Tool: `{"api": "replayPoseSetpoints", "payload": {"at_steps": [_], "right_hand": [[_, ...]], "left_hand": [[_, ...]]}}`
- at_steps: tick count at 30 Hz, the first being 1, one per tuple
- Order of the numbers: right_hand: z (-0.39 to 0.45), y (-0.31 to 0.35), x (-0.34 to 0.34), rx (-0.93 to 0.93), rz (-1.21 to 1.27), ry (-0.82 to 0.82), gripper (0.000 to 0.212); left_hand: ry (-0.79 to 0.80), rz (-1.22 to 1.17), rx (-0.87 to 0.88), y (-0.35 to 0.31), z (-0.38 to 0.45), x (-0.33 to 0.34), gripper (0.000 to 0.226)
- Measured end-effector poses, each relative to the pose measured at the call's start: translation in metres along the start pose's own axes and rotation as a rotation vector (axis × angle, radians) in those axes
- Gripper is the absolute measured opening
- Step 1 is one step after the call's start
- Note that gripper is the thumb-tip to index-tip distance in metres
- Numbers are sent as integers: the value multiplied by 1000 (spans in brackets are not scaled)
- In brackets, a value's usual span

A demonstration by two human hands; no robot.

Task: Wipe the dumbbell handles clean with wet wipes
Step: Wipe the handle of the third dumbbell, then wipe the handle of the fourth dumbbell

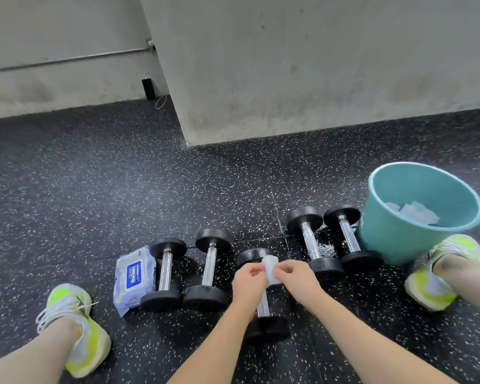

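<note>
The middle dumbbell (pixel 262 295) lies on the speckled black floor (pixel 122 189), straight in front of me, with its handle pointing away from my body. I hold a white wet wipe (pixel 270 268) over the far part of its handle, close to the far head. My left hand (pixel 248 278) pinches the wipe from the left side, fingers curled together on it. My right hand (pixel 295 275) pinches the same wipe from the right side, also with fingers closed on it. I cannot tell if the wipe touches the metal.

To the left of this dumbbell lie two other dumbbells (pixel 205 270), side by side and close to each other. Just beside the leftmost one lies the pack of wet wipes (pixel 135 278), touching it or almost. To the right of the middle dumbbell lie another pair of dumbbells (pixel 312 242), a little farther from me. Right of this pair stands a teal bucket (pixel 394 239) with crumpled white wipes (pixel 413 213) inside. My shoes (pixel 78 328) are on the floor at both sides. Behind all stands a grey concrete wall (pixel 288 65).
</note>
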State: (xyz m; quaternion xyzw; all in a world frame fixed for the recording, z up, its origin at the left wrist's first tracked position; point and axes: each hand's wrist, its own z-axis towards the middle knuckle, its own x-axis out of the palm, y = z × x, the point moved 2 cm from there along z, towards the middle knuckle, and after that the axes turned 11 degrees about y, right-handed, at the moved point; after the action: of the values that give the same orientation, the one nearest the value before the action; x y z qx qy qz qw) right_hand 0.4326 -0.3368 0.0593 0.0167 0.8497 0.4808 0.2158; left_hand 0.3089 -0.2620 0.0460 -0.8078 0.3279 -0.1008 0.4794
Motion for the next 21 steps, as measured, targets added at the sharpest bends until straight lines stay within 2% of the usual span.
{"api": "replayPoseSetpoints", "payload": {"at_steps": [4, 6, 8, 10, 12, 14, 16, 19, 21], "right_hand": [[-9, 28, -19, -110, 117, -33, 8], [-13, 42, -31, -148, 189, -52, 20], [-20, 55, -46, -161, 231, -58, 33], [-29, 67, -60, -165, 252, -29, 42], [-41, 78, -72, -178, 206, 3, 39], [-55, 89, -80, -196, 72, 40, 29], [-68, 101, -88, -219, -61, 82, 21], [-82, 116, -96, -235, -190, 101, 20], [-86, 126, -101, -254, -239, 92, 20]], "left_hand": [[8, -151, 101, -32, -11, 6, 27], [-20, -245, 169, -43, -17, 4, 28], [-20, -347, 193, -52, -25, -1, 42], [40, -476, 166, -56, -33, -6, 50], [181, -543, 146, -62, -46, -9, 40], [315, -470, 170, -68, -59, -11, 25], [381, -349, 235, -73, -67, -13, 29], [403, -234, 341, -82, -80, -10, 41], [374, -218, 389, -88, -86, -6, 34]]}}
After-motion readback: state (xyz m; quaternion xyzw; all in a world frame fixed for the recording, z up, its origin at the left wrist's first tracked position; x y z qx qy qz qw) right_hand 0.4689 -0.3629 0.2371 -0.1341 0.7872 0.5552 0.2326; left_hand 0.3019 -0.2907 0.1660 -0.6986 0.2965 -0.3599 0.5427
